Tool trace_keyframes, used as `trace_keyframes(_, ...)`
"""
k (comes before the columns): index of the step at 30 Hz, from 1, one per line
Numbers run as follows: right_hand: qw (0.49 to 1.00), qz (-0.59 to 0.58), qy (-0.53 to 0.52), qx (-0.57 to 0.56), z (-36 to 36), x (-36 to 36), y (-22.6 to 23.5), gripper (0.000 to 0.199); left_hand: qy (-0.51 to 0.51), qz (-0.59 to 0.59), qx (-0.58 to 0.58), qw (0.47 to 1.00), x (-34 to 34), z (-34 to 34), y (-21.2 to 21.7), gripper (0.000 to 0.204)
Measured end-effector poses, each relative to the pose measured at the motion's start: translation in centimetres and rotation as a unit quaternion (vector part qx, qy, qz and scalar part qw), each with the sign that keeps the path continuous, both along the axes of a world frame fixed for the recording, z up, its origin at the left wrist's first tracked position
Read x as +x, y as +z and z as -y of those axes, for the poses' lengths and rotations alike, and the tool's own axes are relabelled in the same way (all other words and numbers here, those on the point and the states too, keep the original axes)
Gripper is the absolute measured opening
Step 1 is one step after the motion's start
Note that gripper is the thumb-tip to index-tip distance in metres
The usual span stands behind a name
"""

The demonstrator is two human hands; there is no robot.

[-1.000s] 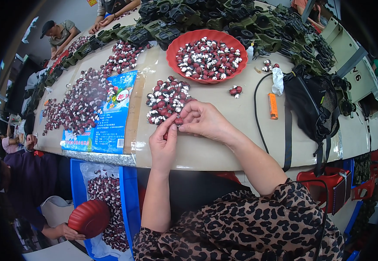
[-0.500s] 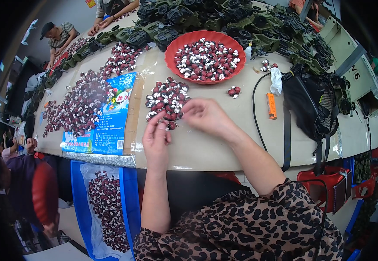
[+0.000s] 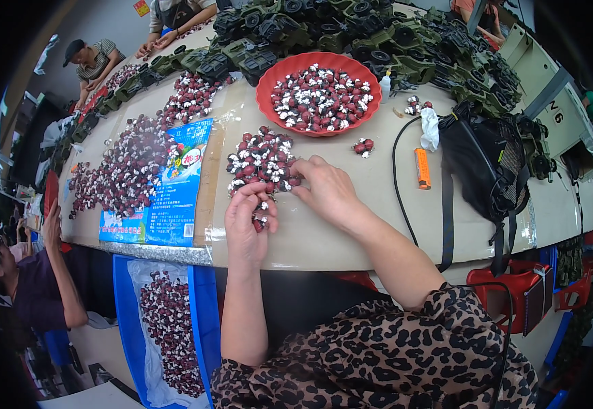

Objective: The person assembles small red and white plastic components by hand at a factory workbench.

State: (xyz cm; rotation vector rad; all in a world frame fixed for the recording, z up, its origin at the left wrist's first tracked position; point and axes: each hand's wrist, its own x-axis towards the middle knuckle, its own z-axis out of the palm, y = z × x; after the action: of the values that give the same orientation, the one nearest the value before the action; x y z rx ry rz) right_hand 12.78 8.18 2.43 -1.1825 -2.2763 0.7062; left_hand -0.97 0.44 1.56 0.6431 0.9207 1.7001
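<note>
Small dark-red, white and black toy pieces lie in a heap (image 3: 259, 160) on the table in front of me. Just below the heap, my left hand (image 3: 245, 218) is curled, palm up, around one such toy piece (image 3: 260, 222). My right hand (image 3: 330, 193) reaches to the heap's right edge with its thumb and fingers brought together. Whatever its fingertips grip is hidden among the pieces. Beyond the heap stands a red scalloped bowl (image 3: 267, 112) filled with the same pieces.
More pieces (image 3: 129, 163) spread left over a blue printed sheet (image 3: 174, 211). Olive-green toy vehicles (image 3: 405, 41) are piled at the back. Rightward lie an orange box (image 3: 422, 169), a white tissue (image 3: 429, 129) and a black bag (image 3: 491, 163). A blue crate (image 3: 204, 307) stands below the edge. Co-workers sit around.
My left fingers have curled inward, and the piece now shows in that hand. My right hand has shifted slightly, its fingertips at the heap. At left, a co-worker's arm has lifted a red object.
</note>
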Motion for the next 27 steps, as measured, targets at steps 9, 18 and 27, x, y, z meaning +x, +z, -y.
trace_keyframes(9,0.999,-0.013,0.017,0.042,-0.1,0.1,-0.6,0.018,-0.015,-0.049,-0.001,0.999,0.7,0.3,-1.3,0.017)
trace_keyframes(18,0.796,-0.356,0.09,-0.481,-0.6,0.2,1.2,0.017,0.029,-0.173,0.004,0.985,1.5,0.5,-1.2,0.033)
trace_keyframes(27,0.758,-0.369,0.094,-0.529,-0.7,0.2,0.6,0.017,0.023,-0.17,0.014,0.985,1.5,0.7,-1.2,0.027)
